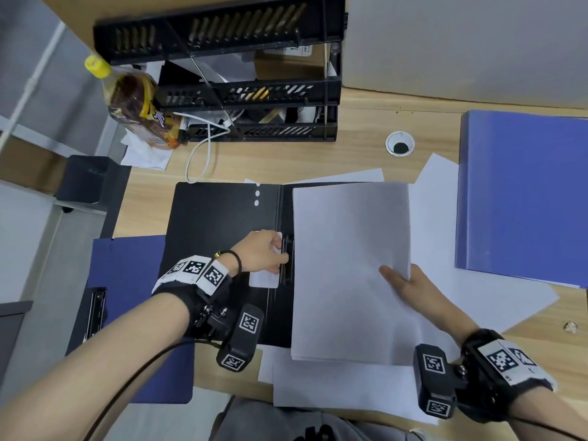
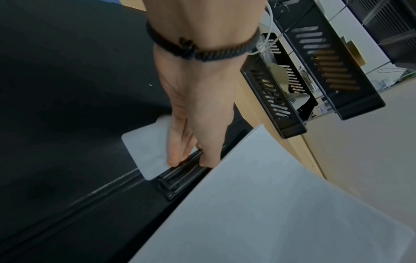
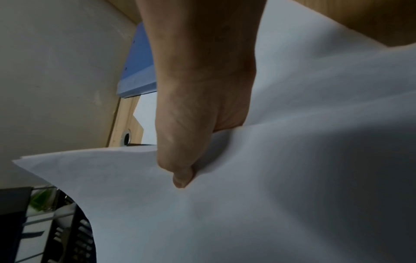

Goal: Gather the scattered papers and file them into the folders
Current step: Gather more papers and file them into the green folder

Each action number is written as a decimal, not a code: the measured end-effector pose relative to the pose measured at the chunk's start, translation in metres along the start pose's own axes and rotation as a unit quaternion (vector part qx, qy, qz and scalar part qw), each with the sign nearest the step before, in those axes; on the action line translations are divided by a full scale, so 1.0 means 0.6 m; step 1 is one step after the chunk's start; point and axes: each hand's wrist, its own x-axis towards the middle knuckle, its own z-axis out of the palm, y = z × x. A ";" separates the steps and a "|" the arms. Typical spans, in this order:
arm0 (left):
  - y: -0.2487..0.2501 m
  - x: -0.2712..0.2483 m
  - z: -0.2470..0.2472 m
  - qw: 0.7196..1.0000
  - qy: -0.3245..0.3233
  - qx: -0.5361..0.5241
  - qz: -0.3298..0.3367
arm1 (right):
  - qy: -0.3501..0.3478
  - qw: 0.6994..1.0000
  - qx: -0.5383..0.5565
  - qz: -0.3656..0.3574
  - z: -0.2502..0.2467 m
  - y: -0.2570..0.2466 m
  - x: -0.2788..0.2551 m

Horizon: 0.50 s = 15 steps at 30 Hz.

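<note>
An open black folder [image 1: 219, 224] lies on the wooden desk in front of me. My left hand [image 1: 270, 253] pinches the black clip bar [image 1: 288, 259] at its spine, next to a white label [image 1: 264, 280]; in the left wrist view the fingers [image 2: 178, 151] curl round that clip bar [image 2: 180, 174]. My right hand [image 1: 404, 281] grips a stack of white papers [image 1: 346, 265] by its right edge, thumb on top, over the folder's right half. The thumb [image 3: 180, 160] presses the stack of papers [image 3: 247, 213] in the right wrist view.
Loose white sheets [image 1: 493, 291] lie under and around the stack. A closed blue folder [image 1: 521, 192] sits at the right, another blue folder [image 1: 133, 281] at the left desk edge. A black stacked tray [image 1: 261, 90], a bottle [image 1: 133, 100] and a white cable [image 1: 200, 154] stand behind.
</note>
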 end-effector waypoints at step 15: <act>0.004 -0.001 0.001 0.999 0.007 0.034 0.006 | 0.036 0.998 -0.034 -0.047 0.037 -0.040 0.013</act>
